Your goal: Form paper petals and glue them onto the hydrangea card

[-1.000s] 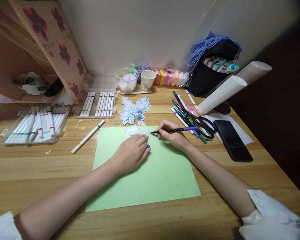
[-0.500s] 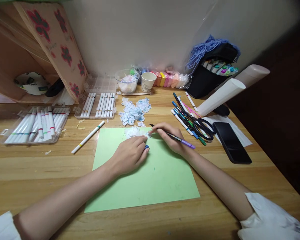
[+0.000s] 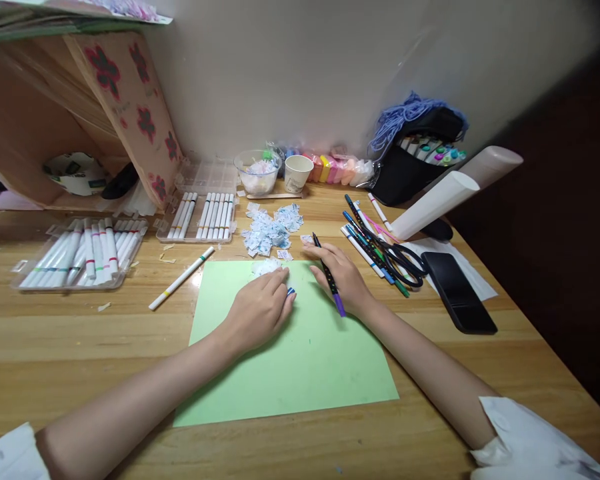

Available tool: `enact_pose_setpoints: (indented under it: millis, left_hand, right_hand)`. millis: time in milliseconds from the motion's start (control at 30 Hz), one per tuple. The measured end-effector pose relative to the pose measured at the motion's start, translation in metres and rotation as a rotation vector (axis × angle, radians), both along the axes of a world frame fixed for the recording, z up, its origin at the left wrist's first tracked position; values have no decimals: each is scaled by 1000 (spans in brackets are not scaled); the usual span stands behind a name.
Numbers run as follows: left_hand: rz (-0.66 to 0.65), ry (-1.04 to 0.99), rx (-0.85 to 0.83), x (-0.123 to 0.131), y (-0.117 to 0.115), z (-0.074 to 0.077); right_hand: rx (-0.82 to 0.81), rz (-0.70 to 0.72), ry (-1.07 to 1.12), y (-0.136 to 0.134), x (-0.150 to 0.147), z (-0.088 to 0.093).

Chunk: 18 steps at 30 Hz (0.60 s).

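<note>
A green sheet of paper (image 3: 290,373) lies flat under both hands. My left hand (image 3: 260,307) rests on its upper half, fingertips at a small heap of white paper scraps (image 3: 266,267). Between the thumb and forefinger of that hand shows a small blue-ended object (image 3: 291,291), mostly hidden. My right hand (image 3: 344,277) holds a black dotted pen with a purple end (image 3: 330,277) slantwise between its fingers, dark tip pointing away. By its fingertips is a paper scrap (image 3: 307,239); whether they grip it I cannot tell. A pile of bluish paper scraps (image 3: 267,230) lies beyond the sheet.
Marker cases (image 3: 80,257) and a loose white marker (image 3: 181,278) lie left. Behind stand a clear bowl (image 3: 257,173) and paper cup (image 3: 299,173). To the right are pens, scissors (image 3: 405,260), a phone (image 3: 459,291), white rolls (image 3: 435,205) and a black pen holder (image 3: 407,173).
My right hand has moved away from the small scrap heap, up and rightward to the sheet's far edge. Its pen has swung steeper. My left hand has stayed nearly in place.
</note>
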<state>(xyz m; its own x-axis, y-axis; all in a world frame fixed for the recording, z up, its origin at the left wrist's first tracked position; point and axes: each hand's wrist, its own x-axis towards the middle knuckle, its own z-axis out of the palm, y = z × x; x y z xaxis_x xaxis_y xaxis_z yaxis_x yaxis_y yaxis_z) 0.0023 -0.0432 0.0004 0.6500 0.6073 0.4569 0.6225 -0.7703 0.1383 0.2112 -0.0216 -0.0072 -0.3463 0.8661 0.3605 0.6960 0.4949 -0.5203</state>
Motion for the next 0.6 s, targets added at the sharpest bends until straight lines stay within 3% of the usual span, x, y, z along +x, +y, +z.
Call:
enact_pose_setpoints:
  millis: [167,367,600]
  left_hand:
    - [-89,92,-35,1,2,-8]
    - [-100,26,-48,1,-1,-7]
    - [-102,56,-18,3,-2,-8]
  right_hand:
    - [-174,63,246,-7,-3,4]
    - [-429,66,525,-1,2,2]
    - [-528,101,500,3,0,4]
